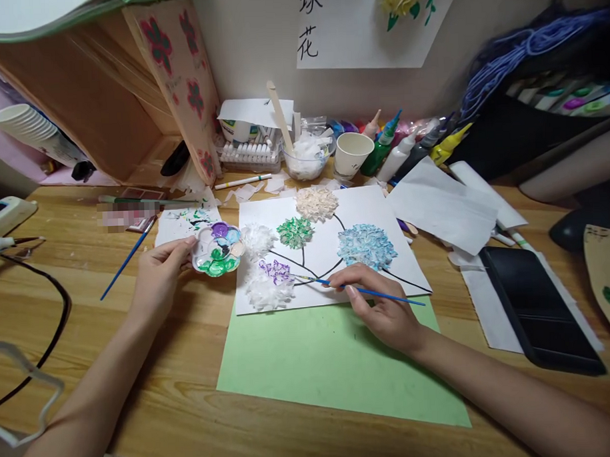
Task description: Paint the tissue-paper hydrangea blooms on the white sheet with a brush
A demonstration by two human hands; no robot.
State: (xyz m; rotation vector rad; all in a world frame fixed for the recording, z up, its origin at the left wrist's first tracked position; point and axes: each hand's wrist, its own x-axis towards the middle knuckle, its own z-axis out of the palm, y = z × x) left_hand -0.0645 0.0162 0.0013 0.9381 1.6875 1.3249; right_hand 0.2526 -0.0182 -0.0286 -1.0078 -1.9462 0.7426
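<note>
My left hand point(162, 270) grips the edge of a small flower-shaped paint palette point(217, 250) with purple, blue, green and peach paint in its wells. In my right hand point(380, 304) is a thin blue paintbrush point(387, 295), its tip at a white paper flower point(268, 286) whose upper part is purple. That flower sits on a white sheet point(406, 268) with drawn black stems. Also on the sheet are a white flower point(257, 241), a green flower point(295, 233), a cream flower point(317, 203) and a blue flower point(367, 246). A green sheet point(334, 367) lies underneath.
Behind the sheet stand a paper cup point(353, 153), a bowl of paper scraps point(307, 163) and paint bottles point(382, 148). A phone point(541, 313) lies at right. Another blue brush point(127, 259) and a paint-stained paper point(184, 221) are at left, near a black cable point(62, 310).
</note>
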